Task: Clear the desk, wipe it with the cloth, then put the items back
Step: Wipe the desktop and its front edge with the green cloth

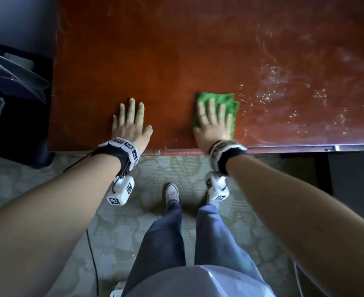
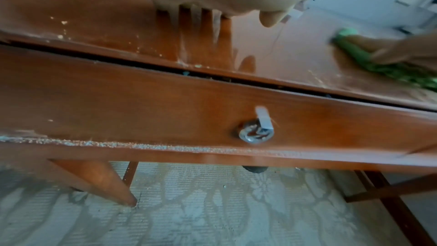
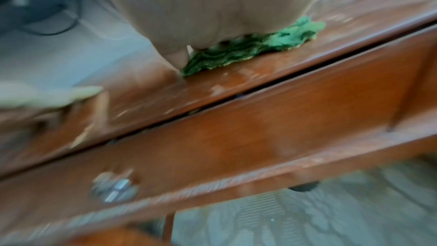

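Pressing fingers: the right hand (image 1: pixel 213 123) lies flat with straight, spread fingers (image 1: pixel 211 108) on the green cloth (image 1: pixel 227 103), holding it down against the desk (image 1: pixel 176 61).
Resting fingers: the left hand (image 1: pixel 130 123) lies palm down on bare wood, fingers straight and spread, gripping nothing.
Cloth: folded and bunched under the right palm, its edges showing past the fingertips toward 12 o'clock and out to 3 o'clock; it sits close to the near desk edge.
Hands: side by side and apart, the left at 9 o'clock of the cloth.
Desk top: reddish-brown wood, with pale streaks and specks from 1 to 3 o'clock of the cloth.
Drawer (image 2: pixel 165 111): set in the desk front below the hands, with a metal knob (image 2: pixel 256 134).
Floor: patterned carpet (image 1: pixel 166 168) at 6 o'clock, where the person's white shoes (image 1: pixel 172 192) stand.
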The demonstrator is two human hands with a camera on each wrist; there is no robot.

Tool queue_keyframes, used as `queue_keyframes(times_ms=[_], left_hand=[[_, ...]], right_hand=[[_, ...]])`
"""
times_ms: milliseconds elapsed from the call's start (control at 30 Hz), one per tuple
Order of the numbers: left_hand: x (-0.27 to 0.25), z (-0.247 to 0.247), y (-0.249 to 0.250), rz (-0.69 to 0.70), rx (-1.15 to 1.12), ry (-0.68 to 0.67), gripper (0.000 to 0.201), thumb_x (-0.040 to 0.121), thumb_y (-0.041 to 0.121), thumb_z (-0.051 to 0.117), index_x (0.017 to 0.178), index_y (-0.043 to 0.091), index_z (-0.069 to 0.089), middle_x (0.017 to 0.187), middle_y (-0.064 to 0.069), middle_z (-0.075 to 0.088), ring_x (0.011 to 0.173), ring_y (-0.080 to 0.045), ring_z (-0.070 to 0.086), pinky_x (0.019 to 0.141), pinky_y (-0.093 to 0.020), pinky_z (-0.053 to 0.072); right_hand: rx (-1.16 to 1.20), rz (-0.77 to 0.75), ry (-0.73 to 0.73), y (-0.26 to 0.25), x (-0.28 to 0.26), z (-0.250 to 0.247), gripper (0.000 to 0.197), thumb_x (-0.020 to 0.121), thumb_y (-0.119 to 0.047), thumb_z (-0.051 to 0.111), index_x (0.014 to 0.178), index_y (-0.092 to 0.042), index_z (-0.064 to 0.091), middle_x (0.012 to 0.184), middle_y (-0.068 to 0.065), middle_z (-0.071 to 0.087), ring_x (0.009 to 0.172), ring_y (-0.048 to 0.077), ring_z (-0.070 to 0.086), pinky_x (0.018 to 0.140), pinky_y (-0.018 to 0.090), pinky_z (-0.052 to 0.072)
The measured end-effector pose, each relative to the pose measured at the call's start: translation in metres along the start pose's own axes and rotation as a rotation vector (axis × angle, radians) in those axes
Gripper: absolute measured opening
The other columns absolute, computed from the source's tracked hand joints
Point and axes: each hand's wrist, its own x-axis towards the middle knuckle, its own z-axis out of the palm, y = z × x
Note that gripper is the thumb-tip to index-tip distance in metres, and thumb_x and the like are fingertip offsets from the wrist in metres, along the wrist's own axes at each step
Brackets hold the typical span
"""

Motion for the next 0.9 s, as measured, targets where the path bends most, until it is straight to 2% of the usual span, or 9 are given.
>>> queue_keyframes(times_ms=[100, 167, 233, 400, 500, 567, 733, 833, 900], left_hand=[[-0.013, 0.005, 0.013, -0.011, 0.024, -0.028, 0.067, 0.098, 0.044, 0.034, 0.156, 0.032, 0.005, 0.164, 0.008, -0.01, 0.151, -0.027, -0.005, 0.12, -0.051, 0.006], [-0.017, 0.006, 0.025, -0.041, 0.033, -0.038, 0.067, 0.097, 0.045, 0.034, 0.156, 0.032, 0.005, 0.164, 0.009, -0.009, 0.15, -0.029, -0.004, 0.119, -0.054, 0.007], [-0.018, 0.007, 0.039, -0.084, 0.033, -0.059, 0.069, 0.097, 0.048, 0.035, 0.156, 0.029, 0.005, 0.164, 0.007, -0.009, 0.15, -0.033, -0.005, 0.119, -0.056, 0.007], [-0.021, 0.009, 0.079, -0.115, 0.004, -0.106, 0.077, 0.096, 0.052, 0.04, 0.156, 0.02, 0.005, 0.164, 0.0, -0.011, 0.148, -0.04, -0.006, 0.119, -0.054, 0.007], [-0.024, 0.013, 0.099, -0.122, 0.004, -0.116, 0.08, 0.095, 0.053, 0.042, 0.157, 0.016, 0.005, 0.164, -0.006, -0.01, 0.148, -0.041, -0.006, 0.121, -0.049, 0.008], [-0.025, 0.017, 0.109, -0.148, -0.011, -0.117, 0.082, 0.095, 0.052, 0.043, 0.157, 0.015, 0.005, 0.164, -0.008, -0.01, 0.148, -0.04, -0.006, 0.121, -0.048, 0.01], [-0.026, 0.022, 0.124, -0.181, -0.009, -0.091, 0.077, 0.097, 0.046, 0.043, 0.156, 0.011, 0.009, 0.164, -0.012, -0.006, 0.148, -0.04, 0.0, 0.119, -0.048, 0.015], [-0.024, 0.022, 0.133, -0.194, 0.026, -0.066, 0.076, 0.098, 0.046, 0.039, 0.155, 0.005, 0.01, 0.163, -0.017, -0.002, 0.149, -0.039, 0.002, 0.119, -0.049, 0.018], [-0.02, 0.023, 0.135, -0.186, 0.049, -0.046, 0.078, 0.098, 0.05, 0.035, 0.155, 0.002, 0.008, 0.162, -0.02, -0.003, 0.149, -0.036, 0.0, 0.121, -0.048, 0.012]], right_hand=[[-0.105, -0.324, -0.089, -0.049, -0.021, 0.014, 0.074, 0.098, -0.047, 0.031, 0.154, -0.032, -0.014, 0.161, -0.002, -0.024, 0.147, 0.031, -0.021, 0.118, 0.054, -0.009], [-0.094, -0.39, -0.1, -0.043, -0.027, 0.02, 0.068, 0.1, -0.045, 0.026, 0.155, -0.033, -0.012, 0.161, -0.005, -0.022, 0.148, 0.028, -0.021, 0.119, 0.052, -0.01], [-0.057, -0.319, -0.048, -0.001, -0.027, 0.017, 0.068, 0.099, -0.042, 0.029, 0.155, -0.035, -0.009, 0.162, -0.007, -0.019, 0.149, 0.026, -0.018, 0.12, 0.049, -0.009], [0.044, 0.115, 0.047, 0.153, -0.026, -0.005, 0.074, 0.096, -0.038, 0.037, 0.155, -0.038, -0.008, 0.163, -0.004, -0.014, 0.15, 0.03, -0.009, 0.121, 0.05, -0.004], [0.151, 0.248, 0.021, 0.18, -0.024, -0.015, 0.072, 0.097, -0.039, 0.034, 0.155, -0.035, -0.009, 0.164, -0.001, -0.015, 0.15, 0.033, -0.01, 0.12, 0.053, -0.002], [0.117, 0.222, 0.029, 0.154, -0.021, -0.011, 0.075, 0.096, -0.043, 0.036, 0.156, -0.032, -0.008, 0.164, 0.001, -0.014, 0.149, 0.035, -0.009, 0.119, 0.055, -0.002], [0.004, -0.242, -0.082, 0.066, -0.042, 0.008, 0.073, 0.097, -0.046, 0.032, 0.156, -0.032, -0.008, 0.163, -0.002, -0.019, 0.148, 0.031, -0.019, 0.118, 0.054, -0.011], [-0.024, -0.265, -0.076, 0.094, -0.038, 0.007, 0.068, 0.099, -0.045, 0.027, 0.155, -0.034, -0.01, 0.162, -0.005, -0.021, 0.148, 0.027, -0.02, 0.119, 0.049, -0.012], [-0.007, -0.147, -0.008, 0.145, -0.032, 0.004, 0.07, 0.098, -0.045, 0.03, 0.155, -0.037, -0.01, 0.162, -0.006, -0.019, 0.149, 0.027, -0.015, 0.12, 0.048, -0.01]])
